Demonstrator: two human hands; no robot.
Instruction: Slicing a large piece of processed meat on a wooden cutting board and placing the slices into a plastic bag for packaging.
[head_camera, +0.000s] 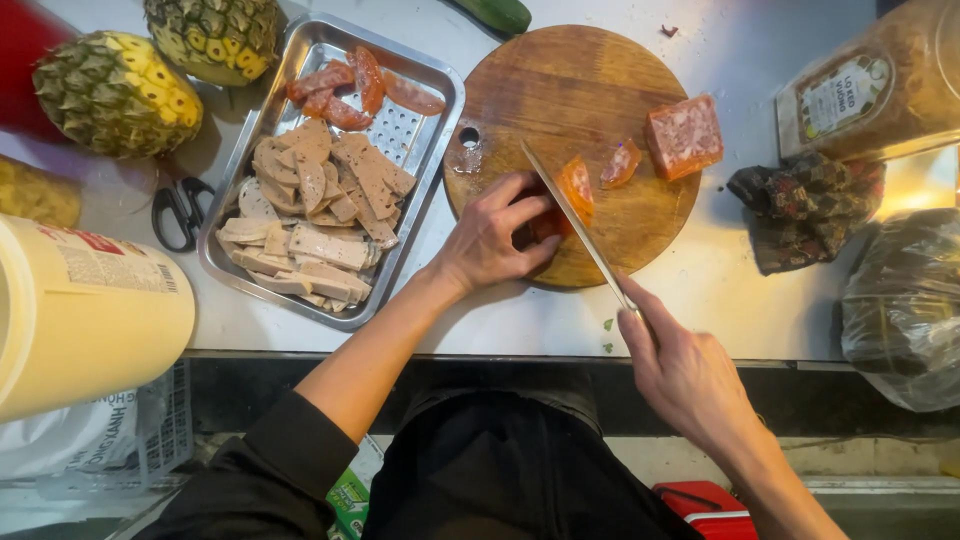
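Note:
A round wooden cutting board (570, 80) lies on the white counter. My left hand (495, 235) presses down a reddish piece of cold meat (575, 190) at the board's near edge. My right hand (685, 370) grips a long knife (575, 215), its blade resting against that piece. A cut slice (621, 163) and a larger block of the same meat (684, 136) lie further back on the board.
A perforated steel tray (430, 75) left of the board holds several pale sausage slices (315, 215) and red slices (355, 90). Two pineapples (118, 93), black scissors (180, 210), a cream tub (85, 315), a patterned cloth (805, 205), a bagged item (905, 305) and a packet (880, 85) surround them.

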